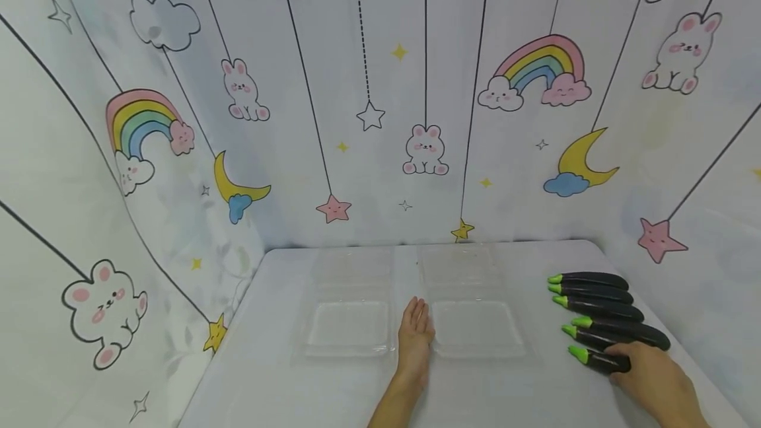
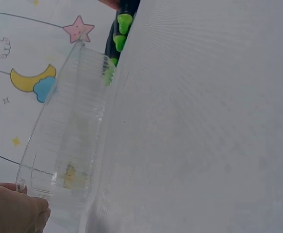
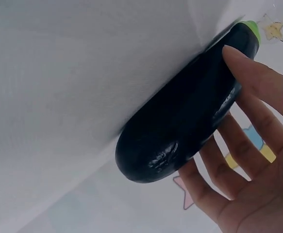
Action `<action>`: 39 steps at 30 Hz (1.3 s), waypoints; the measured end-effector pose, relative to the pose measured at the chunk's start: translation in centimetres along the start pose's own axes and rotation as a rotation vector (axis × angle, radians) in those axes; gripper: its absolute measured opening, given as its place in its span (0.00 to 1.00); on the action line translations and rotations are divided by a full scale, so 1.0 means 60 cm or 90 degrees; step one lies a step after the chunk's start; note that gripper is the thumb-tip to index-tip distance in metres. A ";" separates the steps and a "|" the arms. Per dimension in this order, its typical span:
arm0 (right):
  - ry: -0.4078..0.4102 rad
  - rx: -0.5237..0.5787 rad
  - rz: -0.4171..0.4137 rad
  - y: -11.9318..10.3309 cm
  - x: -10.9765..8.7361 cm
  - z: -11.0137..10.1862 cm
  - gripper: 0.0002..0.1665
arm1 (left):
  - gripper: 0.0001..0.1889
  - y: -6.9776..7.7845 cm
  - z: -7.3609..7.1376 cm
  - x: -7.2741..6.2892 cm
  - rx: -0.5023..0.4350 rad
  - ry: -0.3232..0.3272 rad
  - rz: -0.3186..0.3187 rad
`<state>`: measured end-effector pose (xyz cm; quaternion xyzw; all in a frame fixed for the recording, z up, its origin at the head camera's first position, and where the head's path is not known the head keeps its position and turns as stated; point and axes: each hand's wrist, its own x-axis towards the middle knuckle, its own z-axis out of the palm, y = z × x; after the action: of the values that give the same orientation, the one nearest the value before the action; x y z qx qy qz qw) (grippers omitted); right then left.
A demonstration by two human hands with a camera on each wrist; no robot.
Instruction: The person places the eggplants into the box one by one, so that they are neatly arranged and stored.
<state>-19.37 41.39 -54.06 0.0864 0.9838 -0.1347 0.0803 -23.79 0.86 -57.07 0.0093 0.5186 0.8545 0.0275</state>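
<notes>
Soft, even light fills the head view; both wrist views are dimmer. Highlights gleam on the near-right eggplant (image 3: 180, 116) (its skin otherwise almost black) and on the clear container (image 2: 66, 131).

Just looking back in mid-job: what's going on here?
A person's right hand grips the nearest eggplant at the right of the white table; five other eggplants lie beyond it. The left hand is at the left edge of the right-hand clear container. A second container sits to its left. Neither holds an eggplant.
</notes>
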 end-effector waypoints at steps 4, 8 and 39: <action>-0.007 0.001 0.005 -0.003 -0.001 -0.002 0.29 | 0.39 -0.001 0.001 0.000 -0.009 0.006 -0.003; -0.004 0.000 -0.004 -0.006 -0.002 -0.007 0.30 | 0.39 -0.002 0.001 0.000 -0.011 0.005 -0.001; 0.131 0.016 -0.091 -0.037 -0.012 -0.050 0.28 | 0.37 -0.002 -0.001 -0.001 -0.033 -0.003 0.006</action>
<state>-19.48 39.99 -50.52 0.0303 0.9887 -0.1431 -0.0323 -23.74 0.87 -57.19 0.0133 0.4959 0.8679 0.0250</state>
